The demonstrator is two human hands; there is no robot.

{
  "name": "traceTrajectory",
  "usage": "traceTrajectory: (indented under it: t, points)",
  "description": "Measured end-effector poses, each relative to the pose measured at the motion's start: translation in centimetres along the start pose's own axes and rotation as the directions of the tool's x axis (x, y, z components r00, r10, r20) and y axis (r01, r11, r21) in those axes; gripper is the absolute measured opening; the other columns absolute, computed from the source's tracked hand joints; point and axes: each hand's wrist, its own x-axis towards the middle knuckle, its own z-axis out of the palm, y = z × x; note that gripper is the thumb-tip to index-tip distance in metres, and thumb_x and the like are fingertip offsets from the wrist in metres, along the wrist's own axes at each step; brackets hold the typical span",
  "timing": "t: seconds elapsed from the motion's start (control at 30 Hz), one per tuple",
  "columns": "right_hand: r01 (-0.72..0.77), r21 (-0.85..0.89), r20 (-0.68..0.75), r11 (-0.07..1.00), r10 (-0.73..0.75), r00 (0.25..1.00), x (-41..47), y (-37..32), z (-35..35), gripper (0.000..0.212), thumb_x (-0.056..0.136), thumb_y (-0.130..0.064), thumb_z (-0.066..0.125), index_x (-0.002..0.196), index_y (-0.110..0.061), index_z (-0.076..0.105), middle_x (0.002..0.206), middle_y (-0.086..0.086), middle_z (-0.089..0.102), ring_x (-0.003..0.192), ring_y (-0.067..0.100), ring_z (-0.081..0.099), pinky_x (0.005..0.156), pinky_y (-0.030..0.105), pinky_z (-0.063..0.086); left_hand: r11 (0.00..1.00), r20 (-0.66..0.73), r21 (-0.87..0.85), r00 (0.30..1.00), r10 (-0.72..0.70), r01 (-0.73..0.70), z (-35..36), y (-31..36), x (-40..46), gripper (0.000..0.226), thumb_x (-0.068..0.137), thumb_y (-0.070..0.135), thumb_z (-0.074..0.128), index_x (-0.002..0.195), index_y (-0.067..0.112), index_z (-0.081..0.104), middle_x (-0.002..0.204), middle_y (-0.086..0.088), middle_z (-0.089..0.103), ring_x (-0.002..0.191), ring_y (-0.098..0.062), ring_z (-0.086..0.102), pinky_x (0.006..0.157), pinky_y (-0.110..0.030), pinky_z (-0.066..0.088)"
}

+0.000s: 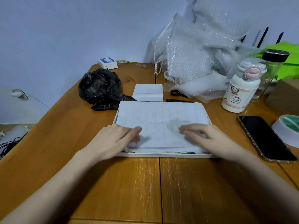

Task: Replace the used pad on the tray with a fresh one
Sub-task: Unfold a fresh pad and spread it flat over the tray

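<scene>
the pad (161,122) lies spread over the tray (163,155), covering nearly all of it, with only the tray's pale near rim and slivers of its side edges showing. it sits on the wooden table (129,183), straight ahead of the person. the left hand (116,139) rests on the pad's near left corner, fingers loosely bent, thumb and fingertips seeming to nip the pad's edge, though the grip itself is partly hidden. the right hand (203,136) lies on the near right part of the pad, fingers gently curved and pressing down on the sheet, holding nothing that i can make out.

the pad is white to pale blue, quilted in a faint grid, creased in fold lines, with a greyish patch right of centre between the two hands. its near edge looks layered, as if doubled over.

one pad on one tray; one folded white stack (148,92) just behind the tray; two hands.

around this: one crumpled black plastic bag (100,88) at the back left, a heap of bubble wrap (194,62) at the back right, black scissors (177,93) beside it, one white bottle (241,89) with a pink lid, one clear jar (273,68) with a black cap, one dark phone (265,138) lying face up on the right, one roll of tape (289,128) at the right edge, and a small white box (108,63) at the far edge.
</scene>
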Motion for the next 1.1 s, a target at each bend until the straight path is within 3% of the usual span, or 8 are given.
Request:
traceTrajectory:
  t: [0.07,0.13,0.2,0.3,0.47,0.63,0.83,1.1]
  points:
    - [0.066,-0.077,-0.194,0.995,-0.08,0.978,1.7,0.0,-0.3,0.035,0.094,-0.033,0.048,0.127,-0.027,0.055,0.134,-0.011,0.054,0.125,0.003,0.045,0.108,0.031,0.034,1.0,-0.127,-0.003,0.992,-0.001,0.001,-0.3,0.2,1.7,0.066,0.091,0.064,0.013,0.097,0.033,0.071,0.096,0.014,0.073,0.074,-0.001,0.065,0.072,-0.027,0.051]
    - [0.098,-0.145,-0.289,0.985,-0.136,0.948,3.9,-0.2,-0.4,0.039,0.094,-0.025,0.048,0.133,-0.022,0.048,0.141,-0.004,0.046,0.132,0.012,0.038,0.11,0.03,0.028,1.0,-0.235,-0.027,0.972,0.003,-0.009,-0.2,0.1,4.1,0.041,0.1,0.043,0.03,0.113,0.027,0.065,0.116,0.011,0.067,0.094,-0.005,0.064,0.079,-0.026,0.048]
    - [0.089,-0.211,-0.286,0.974,-0.148,0.947,6.0,-0.4,0.0,0.048,0.095,-0.026,0.047,0.141,-0.019,0.038,0.152,-0.001,0.031,0.14,0.015,0.025,0.111,0.024,0.016,0.999,-0.191,0.021,0.981,0.028,-0.024,0.5,-0.2,6.5,0.037,0.101,0.029,0.037,0.133,0.019,0.05,0.14,0.003,0.051,0.127,-0.015,0.047,0.1,-0.028,0.037]
    - [0.095,-0.341,-0.188,0.935,-0.167,0.968,8.3,0.4,1.2,0.057,0.095,-0.033,0.045,0.146,-0.015,0.027,0.157,0.0,0.019,0.144,0.018,0.015,0.118,0.033,0.011,0.979,0.027,0.184,0.996,0.087,-0.09,2.3,-1.4,9.0,0.054,0.1,0.036,0.034,0.149,0.015,0.024,0.158,-0.002,0.019,0.146,-0.018,0.017,0.119,-0.035,0.015]
    - [0.088,-0.489,0.038,0.868,-0.08,0.996,8.8,3.4,3.2,0.06,0.098,-0.046,0.029,0.149,-0.018,0.017,0.16,-0.005,0.007,0.146,0.012,0.003,0.119,0.037,0.004,0.943,0.255,0.291,0.963,0.088,-0.163,4.9,-3.1,9.2,0.058,0.1,0.047,0.02,0.152,0.024,0.005,0.159,0.01,-0.007,0.146,-0.007,-0.009,0.12,-0.034,-0.001]
    - [0.114,-0.55,-0.01,0.827,-0.144,0.99,8.9,3.6,3.3,0.055,0.098,-0.045,0.027,0.147,-0.018,0.025,0.155,-0.002,0.022,0.141,0.017,0.016,0.114,0.034,0.015,0.952,0.171,0.266,0.979,0.109,-0.152,5.4,-3.6,9.1,0.064,0.095,0.054,0.01,0.151,0.023,0.015,0.16,0.012,0.004,0.147,-0.007,0.002,0.12,-0.035,0.008]
    - [0.114,-0.46,0.106,0.88,-0.072,0.992,9.1,3.5,4.0,0.055,0.098,-0.048,0.018,0.149,-0.031,0.008,0.159,-0.014,0.003,0.145,0.003,-0.005,0.117,0.035,-0.007,0.976,0.202,0.184,0.976,0.081,-0.119,5.6,-3.1,8.8,0.051,0.098,0.053,0.017,0.148,0.041,0.013,0.157,0.02,0.01,0.145,-0.005,0.005,0.115,-0.032,0.006]
    - [0.107,-0.531,0.131,0.841,-0.044,0.99,9.3,2.8,4.2,0.06,0.092,-0.048,0.009,0.149,-0.032,0.002,0.159,-0.013,0.001,0.145,0.014,0.003,0.118,0.044,0.005,0.972,0.225,0.173,0.967,0.119,-0.16,5.9,-2.8,9.1,0.056,0.094,0.043,0.013,0.15,0.035,0.013,0.158,0.022,0.006,0.145,-0.005,0.002,0.115,-0.038,0.003]
